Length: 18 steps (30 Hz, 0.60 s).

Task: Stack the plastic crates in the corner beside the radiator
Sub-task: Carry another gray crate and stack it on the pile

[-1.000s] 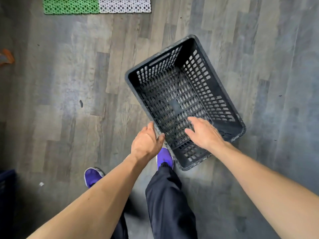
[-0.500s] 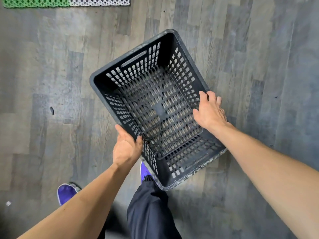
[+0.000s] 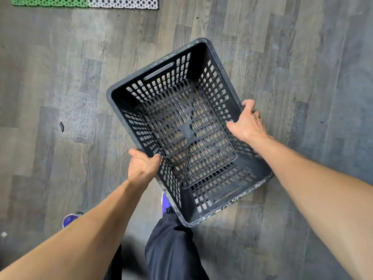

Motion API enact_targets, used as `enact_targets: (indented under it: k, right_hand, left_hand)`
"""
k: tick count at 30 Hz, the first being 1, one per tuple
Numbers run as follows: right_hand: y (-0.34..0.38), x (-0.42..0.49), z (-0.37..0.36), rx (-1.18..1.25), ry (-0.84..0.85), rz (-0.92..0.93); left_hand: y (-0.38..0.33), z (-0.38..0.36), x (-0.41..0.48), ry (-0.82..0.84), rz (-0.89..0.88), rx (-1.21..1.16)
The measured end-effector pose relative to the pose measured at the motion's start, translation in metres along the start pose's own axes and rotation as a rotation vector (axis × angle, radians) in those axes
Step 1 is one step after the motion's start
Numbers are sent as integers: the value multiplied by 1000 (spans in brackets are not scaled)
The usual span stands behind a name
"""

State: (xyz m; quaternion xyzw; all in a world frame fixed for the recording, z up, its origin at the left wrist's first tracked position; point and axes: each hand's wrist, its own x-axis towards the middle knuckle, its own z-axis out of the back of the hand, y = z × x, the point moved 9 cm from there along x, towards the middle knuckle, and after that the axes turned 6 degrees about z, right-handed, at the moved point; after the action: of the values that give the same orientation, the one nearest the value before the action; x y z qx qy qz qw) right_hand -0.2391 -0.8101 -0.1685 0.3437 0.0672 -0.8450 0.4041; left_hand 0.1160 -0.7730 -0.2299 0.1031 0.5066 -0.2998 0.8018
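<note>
As L hand [image 3: 142, 168], R hand [image 3: 247, 124] grip: slotted blk crate [image 3: 187, 130].

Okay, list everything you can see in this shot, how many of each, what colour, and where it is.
crate: one, black, slotted, centre of view, empty
green mat: one, green, top left edge
white mat: one, white, beside the green mat on its right
floor: grey wood-look planks, all around
dark mark: one, small, on the floor at left
white scrap: one, at the lower left edge
shoes: two, purple, bottom, one partly under the crate
trouser leg: one, dark, bottom centre
left hand: grips the crate's left rim
right hand: grips the crate's right rim
</note>
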Motion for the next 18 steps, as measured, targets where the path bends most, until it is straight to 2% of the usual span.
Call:
enact_targets:
  k: [4,7,12,18]
  right_hand:
    - [15,-19,6,-40,35,13]
    - [26,-29,22,-22,0,21]
    - [80,-52,50,8,-29,97]
    - [159,-108,42,-101,17,171]
  left_hand:
    - [20,20,-8,56,8,-97]
    - [27,37,-21,45,-39,-109]
    - [24,111,-40,-107,-91,-35]
    - [49,213,-64,-284,-94,9]
